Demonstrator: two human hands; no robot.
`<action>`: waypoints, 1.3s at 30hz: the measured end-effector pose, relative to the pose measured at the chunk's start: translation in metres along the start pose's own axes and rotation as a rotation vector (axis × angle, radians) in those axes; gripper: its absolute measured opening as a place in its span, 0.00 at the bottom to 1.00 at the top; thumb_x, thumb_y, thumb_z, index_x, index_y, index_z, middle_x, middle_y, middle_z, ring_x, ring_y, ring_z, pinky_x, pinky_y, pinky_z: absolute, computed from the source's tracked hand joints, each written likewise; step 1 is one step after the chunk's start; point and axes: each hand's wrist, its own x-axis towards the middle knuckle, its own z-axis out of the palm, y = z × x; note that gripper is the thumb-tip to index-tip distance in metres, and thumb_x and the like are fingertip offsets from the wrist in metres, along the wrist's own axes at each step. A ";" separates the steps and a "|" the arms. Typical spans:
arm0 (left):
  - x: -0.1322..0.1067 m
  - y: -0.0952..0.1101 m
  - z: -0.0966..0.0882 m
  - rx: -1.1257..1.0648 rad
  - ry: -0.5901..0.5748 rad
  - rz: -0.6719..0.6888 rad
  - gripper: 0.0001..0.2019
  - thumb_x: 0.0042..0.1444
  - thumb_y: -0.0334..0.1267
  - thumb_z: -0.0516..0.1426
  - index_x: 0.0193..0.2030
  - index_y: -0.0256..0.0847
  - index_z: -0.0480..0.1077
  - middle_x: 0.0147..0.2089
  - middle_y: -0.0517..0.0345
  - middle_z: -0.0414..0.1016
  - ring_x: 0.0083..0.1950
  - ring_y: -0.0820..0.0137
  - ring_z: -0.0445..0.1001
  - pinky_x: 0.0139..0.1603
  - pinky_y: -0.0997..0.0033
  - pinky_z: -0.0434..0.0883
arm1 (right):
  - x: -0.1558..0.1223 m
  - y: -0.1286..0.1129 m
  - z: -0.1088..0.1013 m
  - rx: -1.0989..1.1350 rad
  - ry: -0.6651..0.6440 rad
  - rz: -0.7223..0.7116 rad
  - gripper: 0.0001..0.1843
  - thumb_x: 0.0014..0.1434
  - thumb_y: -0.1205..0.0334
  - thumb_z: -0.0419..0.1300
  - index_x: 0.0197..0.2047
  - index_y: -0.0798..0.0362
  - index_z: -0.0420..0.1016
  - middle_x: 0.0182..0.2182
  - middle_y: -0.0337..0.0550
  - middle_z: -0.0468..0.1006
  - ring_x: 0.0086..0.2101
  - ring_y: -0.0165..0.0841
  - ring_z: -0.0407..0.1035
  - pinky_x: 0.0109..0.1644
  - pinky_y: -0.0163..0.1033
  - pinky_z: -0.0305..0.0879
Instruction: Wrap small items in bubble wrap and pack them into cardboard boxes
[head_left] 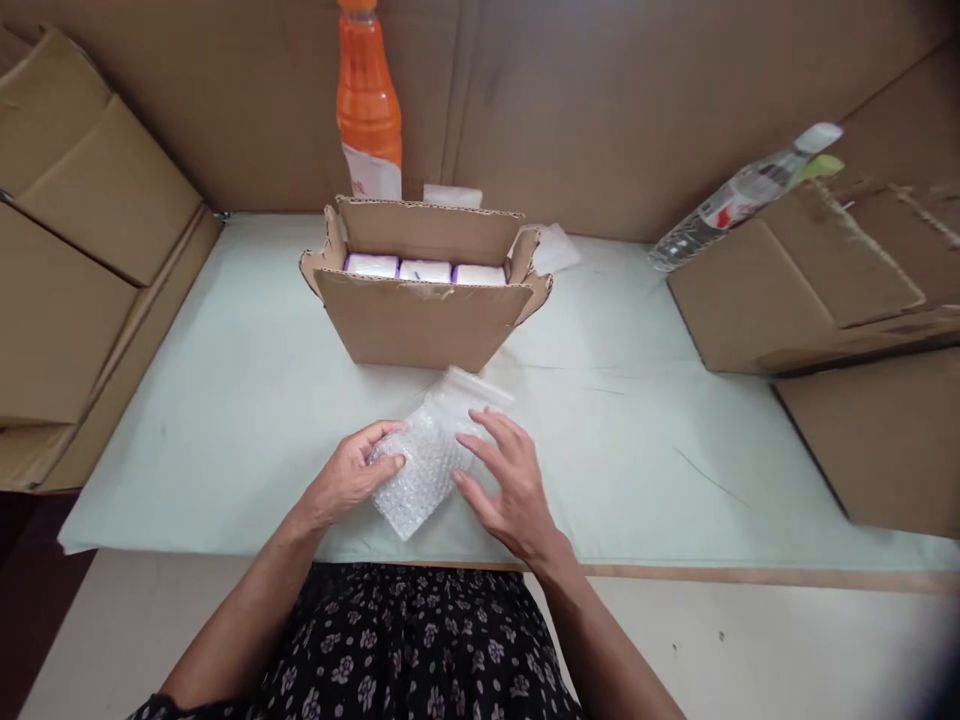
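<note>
So the bubble-wrap pouch [420, 485] sits at lower centre of the frame, tilted on the diagonal, just above the front edge of the pale green cloth [622, 480]. Left hand [351, 476] has it pinched by the left side, thumb on top. Right hand [510, 480] is loose and unclenched, fingers spread over the pouch's right side — can't really tell if the fingertips are touching the plastic. There's a smooth clear flap [466, 392] on the pouch, up toward the box.

That open cardboard box [420, 325] is at upper centre, flaps up, with three white packs [425, 272] with purple edges lined up in a row inside. Right behind it there's an orange bottle [369, 110], upright, near the top edge of the frame.

Over at upper right, a clear bottle [739, 205] with a white cap appears tilted, just beside a brown carton [772, 285]. More cartons [67, 300] fill the left edge — and a black floral garment [405, 640] shows at bottom centre.
</note>
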 end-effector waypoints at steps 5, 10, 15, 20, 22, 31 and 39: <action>-0.008 -0.007 -0.013 0.220 0.114 0.016 0.27 0.51 0.45 0.61 0.57 0.37 0.73 0.40 0.55 0.77 0.31 0.72 0.70 0.32 0.73 0.67 | 0.037 0.032 0.020 -0.380 -0.108 0.143 0.16 0.64 0.63 0.60 0.53 0.54 0.79 0.63 0.58 0.73 0.64 0.56 0.64 0.60 0.60 0.64; -0.024 -0.002 -0.045 0.320 0.156 0.042 0.27 0.51 0.48 0.60 0.56 0.36 0.73 0.45 0.51 0.80 0.38 0.67 0.76 0.38 0.70 0.73 | 0.016 0.051 -0.021 -0.153 0.114 0.345 0.13 0.68 0.56 0.55 0.42 0.52 0.79 0.39 0.48 0.84 0.42 0.42 0.77 0.49 0.47 0.70; -0.022 0.006 -0.085 0.708 0.278 0.035 0.32 0.53 0.53 0.57 0.62 0.39 0.71 0.45 0.49 0.80 0.43 0.58 0.78 0.45 0.59 0.76 | -0.005 0.060 -0.045 -0.100 0.058 0.479 0.17 0.65 0.49 0.56 0.42 0.52 0.79 0.36 0.47 0.84 0.38 0.41 0.76 0.47 0.47 0.71; -0.020 -0.001 -0.080 1.123 0.749 0.438 0.28 0.60 0.46 0.55 0.65 0.34 0.68 0.62 0.35 0.72 0.64 0.44 0.69 0.65 0.39 0.66 | -0.009 0.064 -0.032 -0.439 0.139 0.370 0.27 0.65 0.51 0.57 0.63 0.53 0.71 0.63 0.59 0.73 0.60 0.53 0.67 0.60 0.61 0.65; -0.022 -0.004 -0.055 1.139 0.792 0.686 0.30 0.63 0.45 0.57 0.70 0.36 0.63 0.70 0.34 0.63 0.71 0.45 0.62 0.70 0.40 0.63 | -0.001 0.045 -0.016 -0.419 0.091 0.235 0.29 0.67 0.53 0.56 0.69 0.51 0.65 0.68 0.57 0.66 0.65 0.51 0.63 0.63 0.61 0.62; -0.009 -0.063 -0.015 1.241 0.297 0.714 0.32 0.71 0.42 0.49 0.78 0.38 0.46 0.73 0.40 0.64 0.75 0.54 0.60 0.75 0.45 0.56 | 0.021 -0.001 0.063 -0.270 -0.449 -0.132 0.28 0.69 0.54 0.57 0.69 0.53 0.67 0.70 0.54 0.64 0.70 0.47 0.54 0.70 0.55 0.56; -0.037 -0.060 -0.064 1.068 0.680 0.498 0.21 0.67 0.45 0.54 0.64 0.41 0.69 0.67 0.41 0.69 0.71 0.50 0.64 0.71 0.43 0.62 | -0.038 0.083 -0.038 -0.549 0.051 0.341 0.24 0.70 0.49 0.51 0.60 0.54 0.73 0.63 0.62 0.72 0.62 0.54 0.64 0.61 0.63 0.61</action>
